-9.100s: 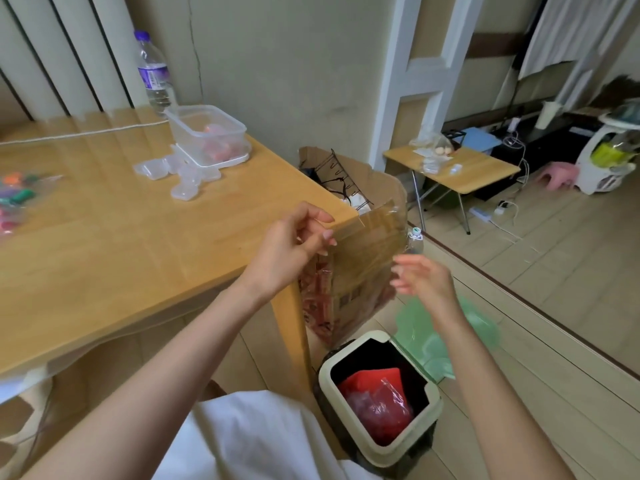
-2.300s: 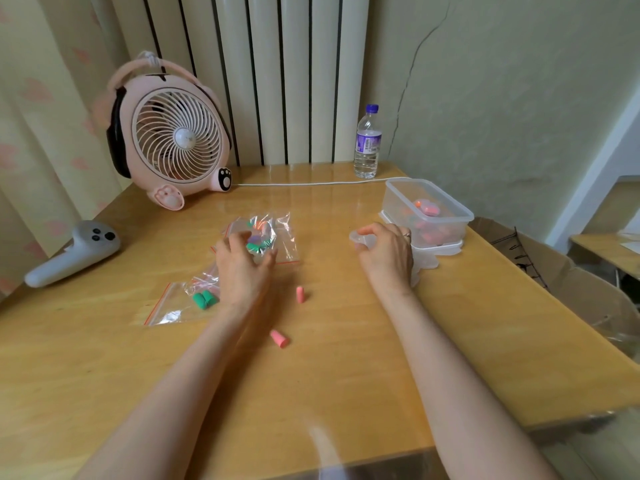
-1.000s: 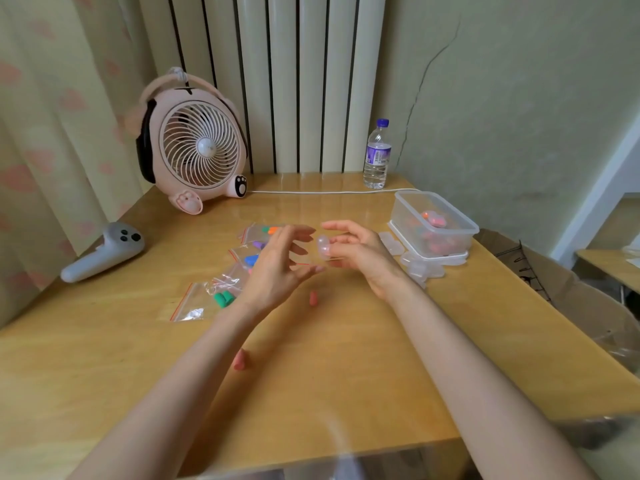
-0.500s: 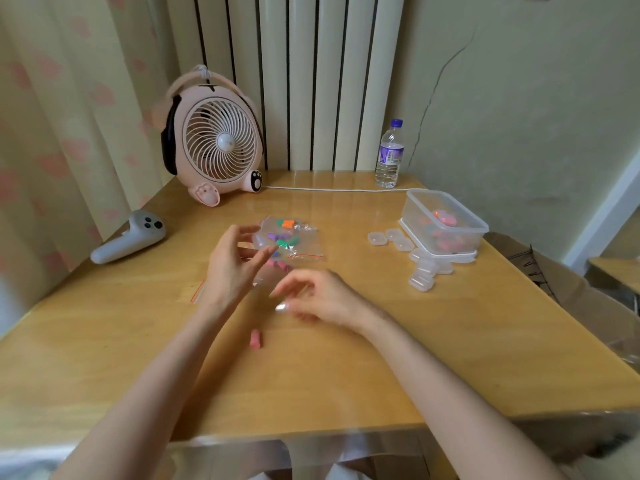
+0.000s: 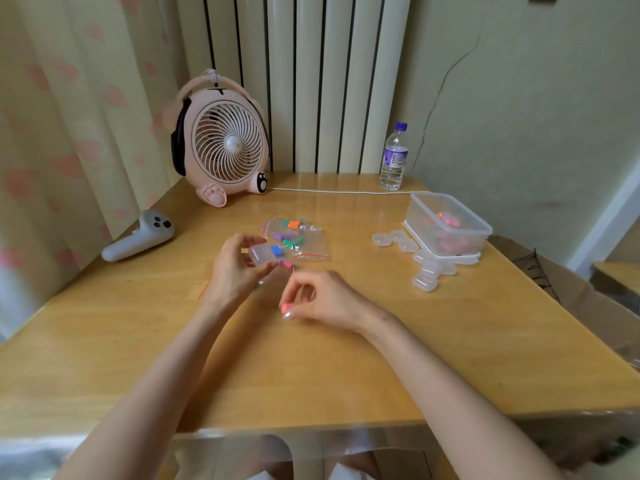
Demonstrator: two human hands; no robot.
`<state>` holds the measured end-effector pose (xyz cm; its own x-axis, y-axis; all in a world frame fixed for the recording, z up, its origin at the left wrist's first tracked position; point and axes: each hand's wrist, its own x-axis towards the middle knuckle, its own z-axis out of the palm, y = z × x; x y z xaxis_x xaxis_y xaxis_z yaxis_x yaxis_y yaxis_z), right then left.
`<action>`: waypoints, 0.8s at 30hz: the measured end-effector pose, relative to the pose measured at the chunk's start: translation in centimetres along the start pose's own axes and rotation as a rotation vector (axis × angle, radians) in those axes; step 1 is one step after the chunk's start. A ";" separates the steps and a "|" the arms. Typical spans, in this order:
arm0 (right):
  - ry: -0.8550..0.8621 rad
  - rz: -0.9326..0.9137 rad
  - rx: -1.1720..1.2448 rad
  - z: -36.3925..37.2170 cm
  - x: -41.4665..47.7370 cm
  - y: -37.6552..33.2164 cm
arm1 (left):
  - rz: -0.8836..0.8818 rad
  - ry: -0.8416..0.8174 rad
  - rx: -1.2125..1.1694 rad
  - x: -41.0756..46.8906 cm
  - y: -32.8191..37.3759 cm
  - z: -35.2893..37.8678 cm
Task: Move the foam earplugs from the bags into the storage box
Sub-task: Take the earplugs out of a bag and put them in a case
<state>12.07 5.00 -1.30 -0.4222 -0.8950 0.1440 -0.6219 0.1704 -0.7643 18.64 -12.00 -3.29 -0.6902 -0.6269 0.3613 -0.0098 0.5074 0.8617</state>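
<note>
Hands at mid-table, head view. Left hand (image 5: 235,271) curled fingers and thumb round a small clear case (image 5: 261,254), held just above the bags (image 5: 304,242), which lay flat and contained green, purple, orange and blue plugs. Right hand (image 5: 325,299) pinched a pink earplug (image 5: 286,308) between thumb and fingertip, low over the table (image 5: 311,368) and near the left hand. Storage box (image 5: 450,237) stood well apart at the right, close to the table's right edge, apparently lidless and seated on its lid, with pink plugs inside.

Risks, as judged: the plug was light, compressible and held by a small pinch, so a loosened grip would probably let it drop, bounce and roll. Foam of this kind could travel toward the near edge or the right edge beside the box. Spare cases (image 5: 381,239) clustered in front of and left of the box, on the likely path, and a low sweeping wrist could scatter them. Slack film of the bags could also snag on fingers and spill the coloured plugs.

Room: open wood lay between the hands and the box and toward the near edge. Fan (image 5: 227,147), water bottle (image 5: 393,161), white cable (image 5: 332,192) and controller (image 5: 138,237) sat at the far and left margins, away from that path.
</note>
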 end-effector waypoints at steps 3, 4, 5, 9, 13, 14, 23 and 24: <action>0.252 0.038 0.047 -2.6 0.1 1.2 | -0.024 -0.027 0.004 0.2 0.4 0.8; 0.300 0.056 0.043 -3.4 0.1 1.7 | -0.036 -0.031 0.006 0.3 0.6 1.2; 0.323 0.075 0.028 -3.9 0.2 2.2 | -0.041 -0.034 0.008 0.5 0.9 1.7; 0.305 0.134 -0.072 -4.6 0.5 4.0 | 0.016 -0.037 0.084 0.8 2.1 3.2; 0.268 0.147 -0.156 -3.7 1.1 5.2 | 0.021 -0.076 0.049 1.5 2.2 4.7; 0.266 0.147 -0.149 -3.6 1.2 5.3 | 0.018 -0.079 0.038 1.7 2.3 5.0; 0.492 0.240 0.179 -5.9 1.2 6.9 | 0.094 -0.163 0.072 1.8 3.5 8.0; 0.522 0.248 0.214 -5.9 1.1 7.2 | 0.112 -0.172 0.081 1.7 3.5 8.2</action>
<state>3.26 7.67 -2.89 -0.8378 -0.5106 0.1931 -0.3405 0.2124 -0.9159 11.51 -6.43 -2.64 -0.8036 -0.4571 0.3812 0.0208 0.6184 0.7856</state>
